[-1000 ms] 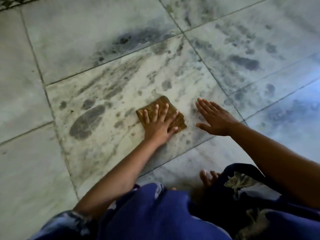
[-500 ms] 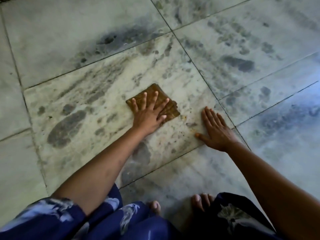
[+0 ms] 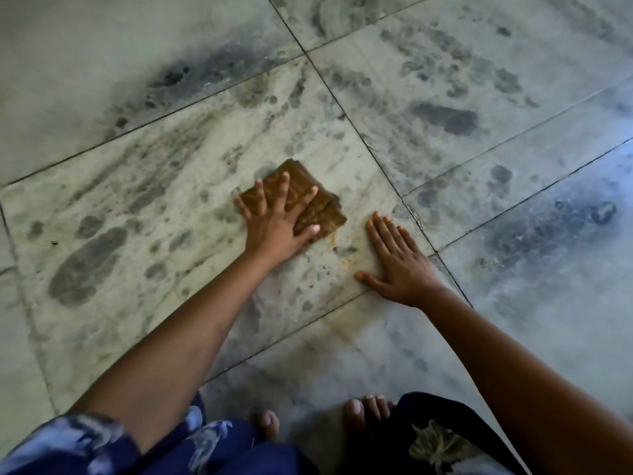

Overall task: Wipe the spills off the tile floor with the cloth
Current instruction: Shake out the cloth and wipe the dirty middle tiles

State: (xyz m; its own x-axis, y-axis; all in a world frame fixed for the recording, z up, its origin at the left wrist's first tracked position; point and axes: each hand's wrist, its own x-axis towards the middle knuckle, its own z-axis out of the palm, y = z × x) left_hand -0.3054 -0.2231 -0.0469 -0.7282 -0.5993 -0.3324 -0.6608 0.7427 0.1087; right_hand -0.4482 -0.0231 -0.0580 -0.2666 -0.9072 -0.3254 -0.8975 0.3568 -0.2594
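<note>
Open tile floor point(image 3: 102, 80) all around, only bare toes point(image 3: 363, 411) near the lower edge.

My brown patterned cloth point(image 3: 301, 197) lies on pale grey-green marbled tile floor point(image 3: 171, 186) blotched dark grey; my dress point(image 3: 222, 450) is navy with pale floral print.

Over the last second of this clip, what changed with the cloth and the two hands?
The right hand, hovering a second ago, came down and now rests flat on the tile floor, beside the orange-brown specks. The left hand still presses the folded cloth with spread fingers; any cloth travel is hard to separate from camera motion. Nothing was let go.
</note>
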